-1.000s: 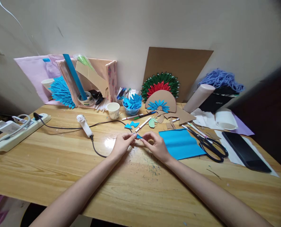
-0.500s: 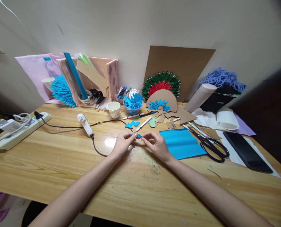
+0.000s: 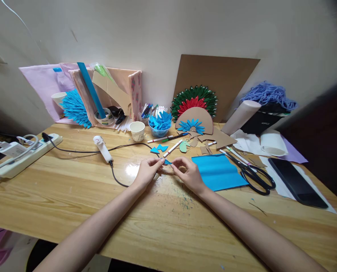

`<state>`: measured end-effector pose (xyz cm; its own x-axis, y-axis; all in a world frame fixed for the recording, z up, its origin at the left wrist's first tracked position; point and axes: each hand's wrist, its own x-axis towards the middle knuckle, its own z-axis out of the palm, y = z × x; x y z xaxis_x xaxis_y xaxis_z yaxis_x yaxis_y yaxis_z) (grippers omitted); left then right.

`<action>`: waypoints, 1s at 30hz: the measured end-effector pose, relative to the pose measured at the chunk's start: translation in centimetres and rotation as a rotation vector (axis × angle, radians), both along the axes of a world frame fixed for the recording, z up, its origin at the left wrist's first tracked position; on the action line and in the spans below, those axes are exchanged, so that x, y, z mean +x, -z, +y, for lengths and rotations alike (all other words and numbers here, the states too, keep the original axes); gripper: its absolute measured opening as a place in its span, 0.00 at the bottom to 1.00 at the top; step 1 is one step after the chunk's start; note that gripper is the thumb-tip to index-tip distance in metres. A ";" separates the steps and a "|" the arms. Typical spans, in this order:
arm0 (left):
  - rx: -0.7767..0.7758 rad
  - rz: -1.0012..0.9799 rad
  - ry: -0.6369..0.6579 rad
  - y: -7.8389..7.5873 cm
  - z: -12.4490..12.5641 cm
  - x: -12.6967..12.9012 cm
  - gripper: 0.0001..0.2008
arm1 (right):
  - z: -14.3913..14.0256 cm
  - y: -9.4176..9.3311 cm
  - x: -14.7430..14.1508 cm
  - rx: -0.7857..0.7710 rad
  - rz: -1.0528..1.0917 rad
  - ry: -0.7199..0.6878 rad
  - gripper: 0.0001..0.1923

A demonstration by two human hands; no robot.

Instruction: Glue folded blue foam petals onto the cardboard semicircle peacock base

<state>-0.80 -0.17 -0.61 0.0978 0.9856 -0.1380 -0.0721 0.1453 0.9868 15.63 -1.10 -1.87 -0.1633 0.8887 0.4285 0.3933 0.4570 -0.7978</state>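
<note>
A wide wooden table (image 3: 72, 196) fills the view, its far edge crowded against a pale wall, where a brown cardboard sheet (image 3: 230, 75) leans behind a round green-and-red paper ornament (image 3: 193, 98). At the left edge lies a white power strip (image 3: 23, 156), with a black cable running to a white glue gun (image 3: 102, 148). To the right of the hands a sheet of blue paper (image 3: 218, 172) lies flat, just beside black scissors (image 3: 255, 175) and a dark phone (image 3: 297, 182). Behind the hands stand a paper cup (image 3: 137, 131) and a bowl of blue folded pieces (image 3: 159, 124). Near the table's middle the left hand (image 3: 147, 173) and right hand (image 3: 189, 173) meet, fingertips of both pinched together on a small folded blue paper piece (image 3: 167, 162), which is held between them just above the tabletop; two loose blue triangles (image 3: 158, 149) lie just behind it
</note>
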 end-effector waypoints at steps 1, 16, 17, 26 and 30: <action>-0.002 -0.002 0.003 0.0 0.0 0.0 0.15 | 0.0 0.0 0.0 0.001 -0.002 0.001 0.04; -0.013 -0.021 0.026 -0.1 -0.1 0.1 0.14 | 0.0 -0.2 0.0 0.029 -0.028 0.012 0.05; -0.008 -0.021 0.029 -0.1 -0.1 0.0 0.13 | 0.0 -0.2 0.0 0.028 -0.029 0.012 0.05; 0.001 -0.016 0.037 0.0 0.0 0.0 0.14 | 0.0 -0.3 0.0 0.040 -0.045 0.017 0.04; 0.002 -0.006 0.042 0.1 0.0 0.0 0.15 | 0.0 -0.3 0.1 0.044 -0.053 0.021 0.03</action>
